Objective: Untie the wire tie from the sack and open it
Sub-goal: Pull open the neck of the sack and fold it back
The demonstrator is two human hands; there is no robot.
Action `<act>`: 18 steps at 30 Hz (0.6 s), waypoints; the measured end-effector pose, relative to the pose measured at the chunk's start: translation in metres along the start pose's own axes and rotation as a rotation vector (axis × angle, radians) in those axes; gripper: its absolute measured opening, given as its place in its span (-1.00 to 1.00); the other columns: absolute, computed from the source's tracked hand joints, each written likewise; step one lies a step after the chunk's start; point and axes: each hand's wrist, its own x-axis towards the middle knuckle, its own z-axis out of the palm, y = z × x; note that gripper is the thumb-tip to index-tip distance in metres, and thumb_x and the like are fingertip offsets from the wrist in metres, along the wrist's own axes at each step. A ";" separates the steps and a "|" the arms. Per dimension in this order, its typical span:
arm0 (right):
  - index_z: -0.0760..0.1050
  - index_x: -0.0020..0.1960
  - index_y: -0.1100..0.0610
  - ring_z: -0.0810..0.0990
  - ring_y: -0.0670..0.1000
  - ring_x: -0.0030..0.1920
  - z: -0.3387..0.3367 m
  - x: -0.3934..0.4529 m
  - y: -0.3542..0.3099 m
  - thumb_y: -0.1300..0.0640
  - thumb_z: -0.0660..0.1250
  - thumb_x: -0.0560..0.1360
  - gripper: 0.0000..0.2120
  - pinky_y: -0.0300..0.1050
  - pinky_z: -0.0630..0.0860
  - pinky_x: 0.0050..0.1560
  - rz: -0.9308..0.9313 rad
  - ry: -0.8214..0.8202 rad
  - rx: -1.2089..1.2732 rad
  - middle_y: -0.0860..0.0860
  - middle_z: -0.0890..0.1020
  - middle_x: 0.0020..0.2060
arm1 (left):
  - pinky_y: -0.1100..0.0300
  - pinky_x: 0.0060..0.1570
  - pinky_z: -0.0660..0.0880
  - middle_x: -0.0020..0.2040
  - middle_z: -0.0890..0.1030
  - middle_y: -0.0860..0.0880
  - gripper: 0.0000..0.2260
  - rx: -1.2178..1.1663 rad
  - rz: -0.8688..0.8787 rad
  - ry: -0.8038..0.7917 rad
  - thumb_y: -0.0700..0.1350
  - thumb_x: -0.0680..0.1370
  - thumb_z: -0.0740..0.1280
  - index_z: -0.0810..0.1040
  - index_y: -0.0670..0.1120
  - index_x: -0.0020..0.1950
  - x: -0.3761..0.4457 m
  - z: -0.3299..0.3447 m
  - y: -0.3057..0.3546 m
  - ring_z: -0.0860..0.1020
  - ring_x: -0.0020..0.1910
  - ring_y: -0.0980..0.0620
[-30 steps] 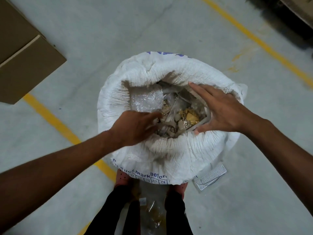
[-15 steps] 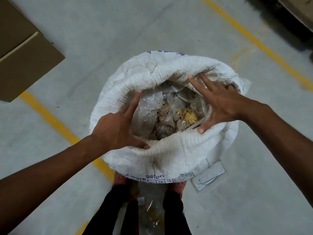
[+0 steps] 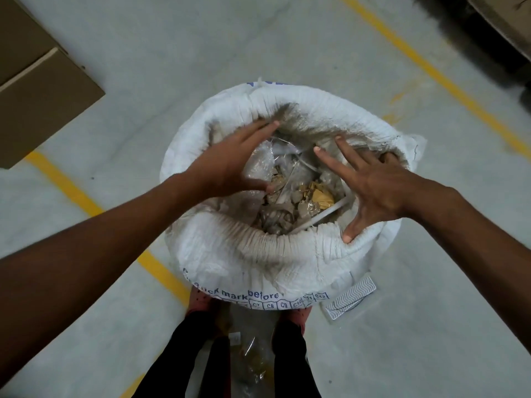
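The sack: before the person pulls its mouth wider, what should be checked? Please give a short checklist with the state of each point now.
1. Wire tie is off the sack: ok, the mouth is open and no tie shows on the rim.
2. Left hand is free: ok, fingers spread over the left side of the mouth.
3. Right hand is on the rim: ok, thumb presses the near right edge.
4. Contents stay inside: ok, scraps and clear plastic lie below the rim.
5. Sack stands steady: cannot tell, its base is hidden.
6. Sharp pieces inside: cannot tell.
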 end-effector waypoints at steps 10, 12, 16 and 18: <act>-0.57 0.52 -0.33 -0.13 0.25 0.68 0.006 -0.018 0.013 -0.58 0.52 0.04 0.52 0.35 0.01 0.58 -0.020 0.077 0.043 0.07 -0.31 0.67 | -0.25 0.53 0.31 0.68 0.24 -0.15 0.39 0.227 -0.026 -0.053 0.50 0.18 0.56 -0.28 0.19 0.71 -0.020 -0.034 -0.027 0.33 0.59 -0.29; -0.57 0.52 -0.34 -0.07 0.26 0.68 0.008 -0.020 0.016 -0.59 0.51 0.04 0.51 0.34 0.03 0.58 -0.014 0.083 0.056 0.08 -0.25 0.69 | -0.21 0.55 0.33 0.69 0.23 -0.12 0.44 0.249 -0.012 -0.084 0.56 0.13 0.53 -0.32 0.19 0.70 -0.030 -0.031 -0.034 0.32 0.60 -0.29; -0.55 0.53 -0.36 0.02 0.27 0.67 0.008 -0.023 0.021 -0.60 0.51 0.03 0.50 0.33 0.08 0.58 -0.014 0.083 0.065 0.10 -0.15 0.70 | -0.15 0.60 0.26 0.70 0.19 -0.14 0.52 0.242 -0.006 -0.119 0.62 0.06 0.50 -0.37 0.14 0.70 -0.045 -0.028 -0.045 0.29 0.63 -0.25; -0.54 0.53 -0.35 0.04 0.27 0.67 0.006 -0.023 0.023 -0.59 0.52 0.03 0.51 0.33 0.10 0.57 -0.018 0.089 0.066 0.09 -0.11 0.70 | -0.13 0.59 0.26 0.67 0.22 -0.17 0.55 0.237 -0.001 -0.116 0.62 0.03 0.51 -0.39 0.12 0.69 -0.048 -0.030 -0.045 0.32 0.61 -0.26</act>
